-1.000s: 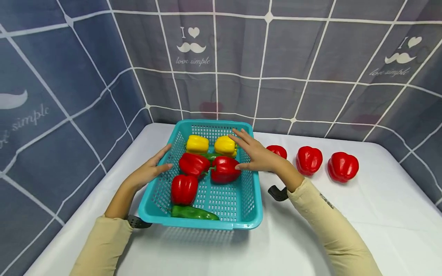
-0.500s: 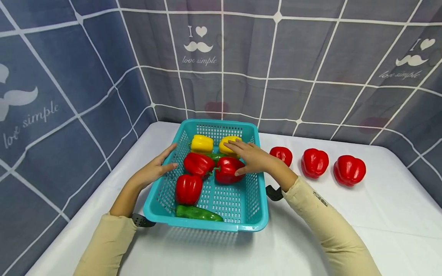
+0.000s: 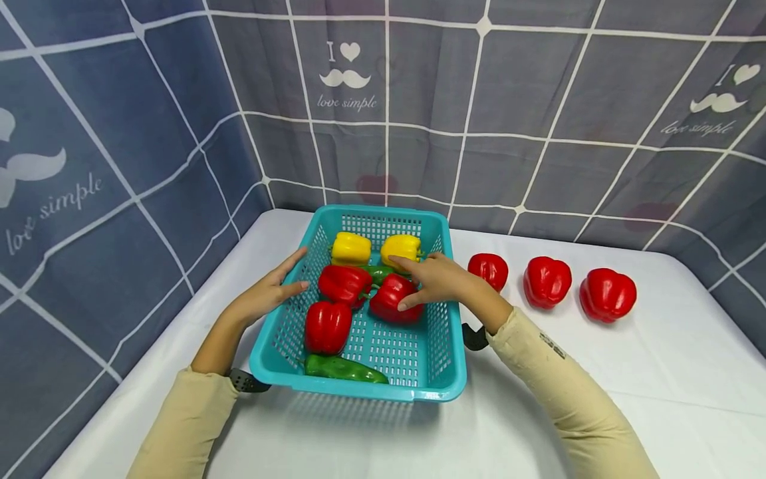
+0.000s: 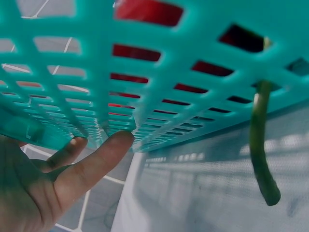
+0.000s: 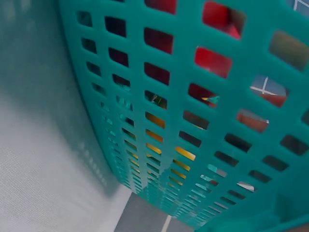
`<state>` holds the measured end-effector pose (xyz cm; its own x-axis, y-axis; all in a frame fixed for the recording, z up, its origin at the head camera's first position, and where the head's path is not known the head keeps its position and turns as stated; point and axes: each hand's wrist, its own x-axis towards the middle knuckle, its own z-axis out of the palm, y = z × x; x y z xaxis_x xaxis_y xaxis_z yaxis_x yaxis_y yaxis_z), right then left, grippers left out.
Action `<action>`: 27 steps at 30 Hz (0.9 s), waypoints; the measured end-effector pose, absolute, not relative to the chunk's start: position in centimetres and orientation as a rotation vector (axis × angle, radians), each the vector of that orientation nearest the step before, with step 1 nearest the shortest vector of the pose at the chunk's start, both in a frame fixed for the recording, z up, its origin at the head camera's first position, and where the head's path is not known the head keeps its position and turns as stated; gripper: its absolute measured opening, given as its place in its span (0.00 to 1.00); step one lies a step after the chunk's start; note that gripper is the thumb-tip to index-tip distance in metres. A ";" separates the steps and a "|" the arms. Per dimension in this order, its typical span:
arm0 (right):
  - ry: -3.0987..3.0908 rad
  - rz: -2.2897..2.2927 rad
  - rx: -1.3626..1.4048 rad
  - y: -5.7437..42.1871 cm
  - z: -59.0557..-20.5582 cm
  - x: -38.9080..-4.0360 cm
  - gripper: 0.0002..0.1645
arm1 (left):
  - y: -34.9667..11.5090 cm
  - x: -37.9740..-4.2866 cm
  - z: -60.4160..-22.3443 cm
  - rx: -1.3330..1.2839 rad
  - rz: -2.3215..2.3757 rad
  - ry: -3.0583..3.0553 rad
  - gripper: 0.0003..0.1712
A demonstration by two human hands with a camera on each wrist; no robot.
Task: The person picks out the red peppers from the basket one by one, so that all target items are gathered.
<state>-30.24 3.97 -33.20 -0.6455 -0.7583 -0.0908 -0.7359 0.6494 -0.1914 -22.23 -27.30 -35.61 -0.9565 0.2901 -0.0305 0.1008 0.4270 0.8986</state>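
My left hand (image 3: 260,299) lies along the left rim of a turquoise basket (image 3: 359,392), thumb and fingers extended; in the left wrist view, its fingertips are against the slotted wall. Inside the basket, my right hand (image 3: 437,276) holds a red bell pepper (image 3: 389,299), thumb on its near side and index finger extended over the far side. Some of its fingers are hidden. Two other red bell peppers (image 3: 344,285), two yellow bell peppers (image 3: 351,249) and two long green peppers (image 3: 344,368) lie there too. The right wrist view shows mainly the basket wall (image 5: 178,104).
Three red bell peppers (image 3: 547,282) stand in a row on the white tabletop (image 3: 676,366), right of the basket. A tiled-pattern curtain (image 3: 431,159) borders the table behind and on both sides. A green stem (image 4: 260,145) pokes through the basket's left wall.
My right hand has lowered into the basket and closed in on the right-hand red bell pepper, which has turned slightly. The left hand stays at the rim. The head view has shifted a little.
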 end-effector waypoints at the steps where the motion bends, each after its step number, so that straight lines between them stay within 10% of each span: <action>1: 2.703 -0.213 -1.243 4.0 -33.2 -30.2 0.54 | -27.3 -22.2 -35.6 0.345 1.553 2.497 0.41; 27: 2.602 -0.027 -1.402 3.5 -33.3 -28.5 0.55 | -27.2 -22.2 -35.4 0.323 1.556 2.491 0.41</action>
<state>-28.50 3.54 -33.26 -0.5365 -0.8297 -0.1542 -0.8263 0.5535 -0.1036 -22.24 -27.25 -35.43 -0.9590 0.2801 -0.0424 0.0848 0.4266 0.9005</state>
